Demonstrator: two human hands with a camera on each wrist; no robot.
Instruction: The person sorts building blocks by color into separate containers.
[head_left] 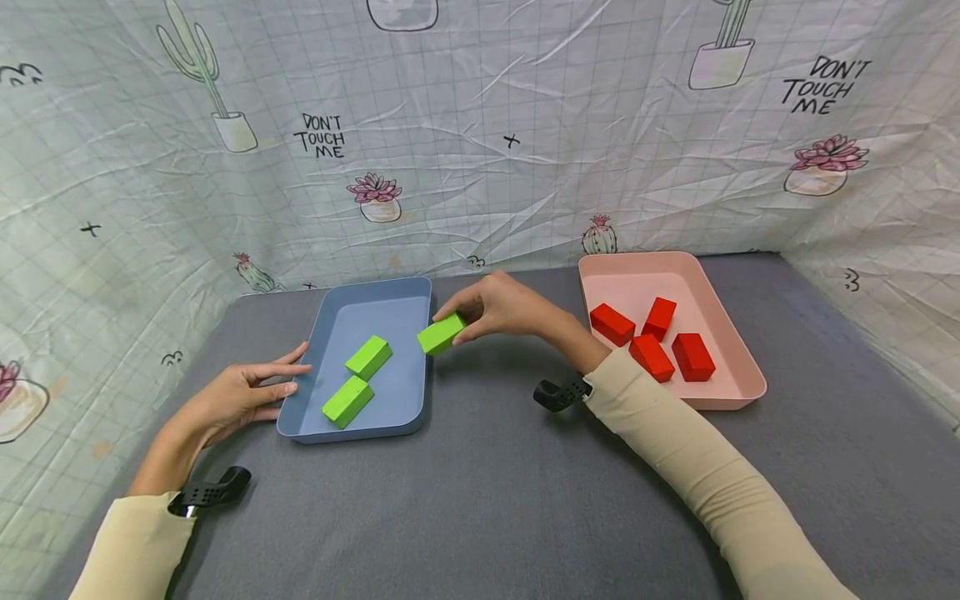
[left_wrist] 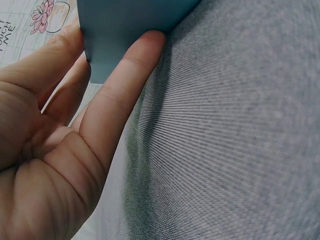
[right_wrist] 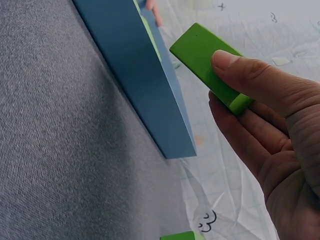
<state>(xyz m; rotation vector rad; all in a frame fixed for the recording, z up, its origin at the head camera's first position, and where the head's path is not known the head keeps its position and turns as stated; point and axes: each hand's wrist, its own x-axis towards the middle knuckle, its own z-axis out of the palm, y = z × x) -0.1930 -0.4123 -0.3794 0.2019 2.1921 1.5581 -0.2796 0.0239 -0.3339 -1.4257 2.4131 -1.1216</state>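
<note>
My right hand (head_left: 504, 307) pinches a green block (head_left: 441, 334) between thumb and fingers. In the head view, the block appears at the right rim of a blue tray (head_left: 411, 292). The right wrist view shows that block (right_wrist: 205, 55) raised above the table beside the tray wall (right_wrist: 145, 95). Two green blocks lie inside the tray, the nearer one (head_left: 347, 402) close to the other (head_left: 368, 358). My left hand (head_left: 243, 393) touches the tray's left side with extended fingers; in the left wrist view a fingertip (left_wrist: 150, 45) rests against the outer wall.
At the back right stands a pink tray (head_left: 723, 333) holding several red blocks (head_left: 693, 357). A green piece (right_wrist: 177, 236) shows at the bottom edge of the right wrist view, mostly cut off. A printed cloth (head_left: 480, 108) hangs behind the grey table (head_left: 465, 508).
</note>
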